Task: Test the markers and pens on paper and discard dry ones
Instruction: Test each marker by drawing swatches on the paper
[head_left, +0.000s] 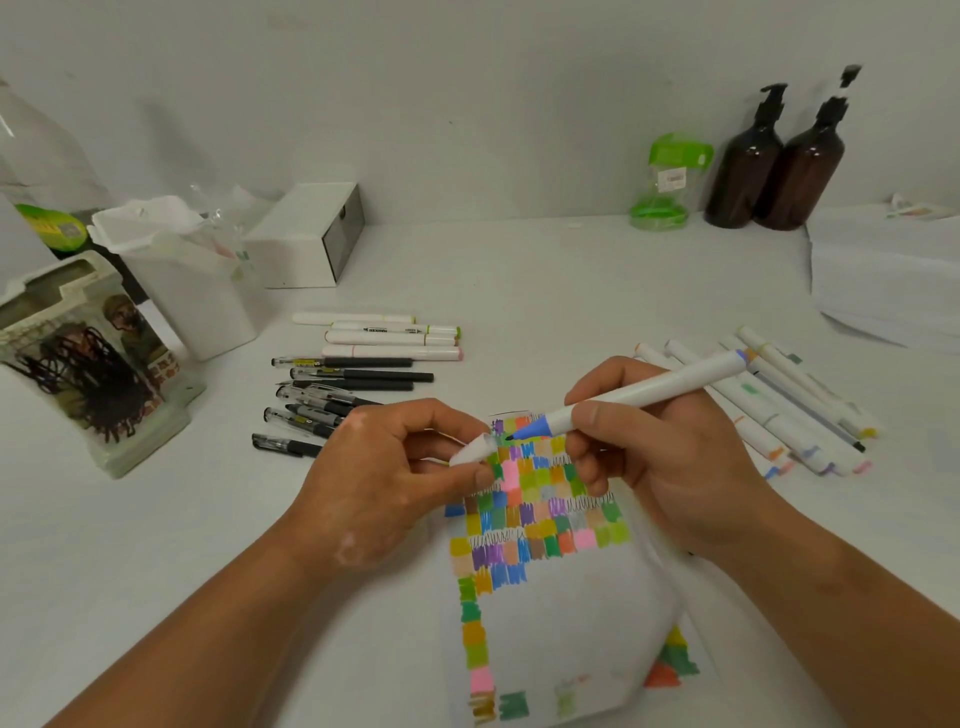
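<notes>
Holding marker: right hand (649, 457) has its fingers curled round the white barrel of the blue marker (649, 389), pen-style, tip angled down to scribble.
Cap: left hand (384, 478) pinches the white cap (470, 449) in thumb and fingertips, just beside the tip, likely for quick recapping.
Paper: sheet (561, 597) lies under both hands, crowded with colour swatches; tip contact unclear.
Right pile: loose markers (789, 410) near the writing hand.
Left rows: black pens (332, 395) and capped markers (389, 338) lined up, probably sorted.

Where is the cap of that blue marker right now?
In the head view, the white cap is pinched in the left hand, just left of the tip of the blue marker and over the swatch-covered paper.
</notes>
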